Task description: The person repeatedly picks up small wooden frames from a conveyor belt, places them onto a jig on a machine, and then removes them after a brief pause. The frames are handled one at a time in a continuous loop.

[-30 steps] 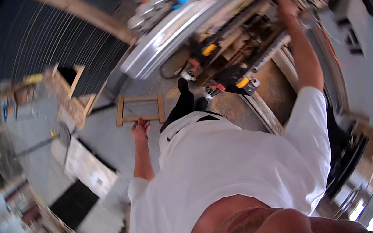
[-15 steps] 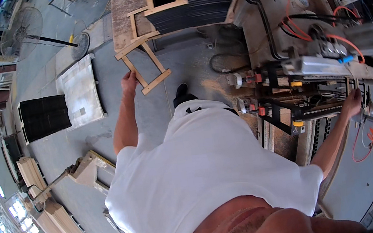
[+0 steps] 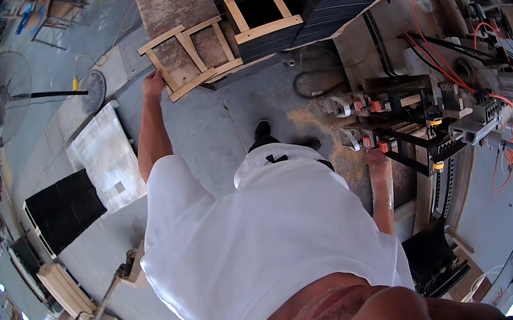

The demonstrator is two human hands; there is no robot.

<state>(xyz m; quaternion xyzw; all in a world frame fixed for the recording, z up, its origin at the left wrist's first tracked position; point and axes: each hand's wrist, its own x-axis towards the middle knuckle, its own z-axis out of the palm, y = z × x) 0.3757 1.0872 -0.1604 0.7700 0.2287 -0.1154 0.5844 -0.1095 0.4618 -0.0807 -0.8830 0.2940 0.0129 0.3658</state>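
The left grip (image 3: pixel 154 85) is closed on the left rail of a wooden frame (image 3: pixel 193 84), which extends rightward over the brown platform (image 3: pixel 168 6) at its near-left corner; the right grip's (image 3: pixel 375 158) closure I cannot tell.

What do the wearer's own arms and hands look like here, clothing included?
The left hand and right hand show no gloves. Both forearms are bare, with no cuff or cable visible. The plain white shirt has short, loose sleeves. Small markings or rings would be too small to tell.
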